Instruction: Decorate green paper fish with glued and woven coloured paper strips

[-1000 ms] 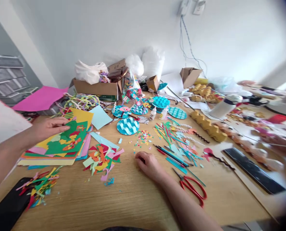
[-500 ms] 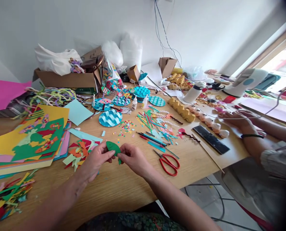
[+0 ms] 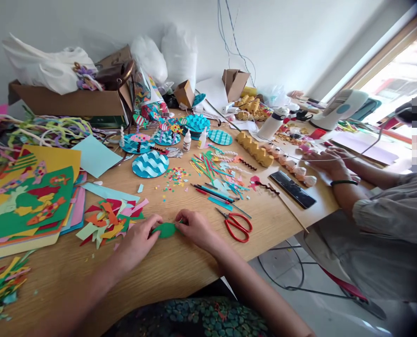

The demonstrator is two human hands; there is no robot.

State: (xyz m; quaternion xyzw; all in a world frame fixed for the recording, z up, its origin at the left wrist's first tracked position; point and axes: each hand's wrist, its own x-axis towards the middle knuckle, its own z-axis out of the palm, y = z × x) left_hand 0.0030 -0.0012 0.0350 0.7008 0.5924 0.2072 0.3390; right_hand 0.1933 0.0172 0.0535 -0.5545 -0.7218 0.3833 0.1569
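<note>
Near the front edge of the bench (image 3: 152, 281), both hands pinch a green paper cut-out (image 3: 166, 230) between them: the left hand (image 3: 141, 236) grips its left end with thumb and fingers, the right hand (image 3: 195, 228) its right end; whether it touches the wood, I cannot tell. Beside the left hand lie multicoloured paper scraps (image 3: 110, 222), and farther left a stack of coloured paper (image 3: 25, 248). Red-handled scissors (image 3: 230, 217) lie to the right of the right hand, with pencils (image 3: 213, 193) just beyond. Farther back are confetti (image 3: 178, 175), a wavy blue disc (image 3: 150, 164) and 2 small bottles (image 3: 186, 142). At the right, beyond a black phone (image 3: 292, 189), are a co-worker's hands (image 3: 325, 163).
</note>
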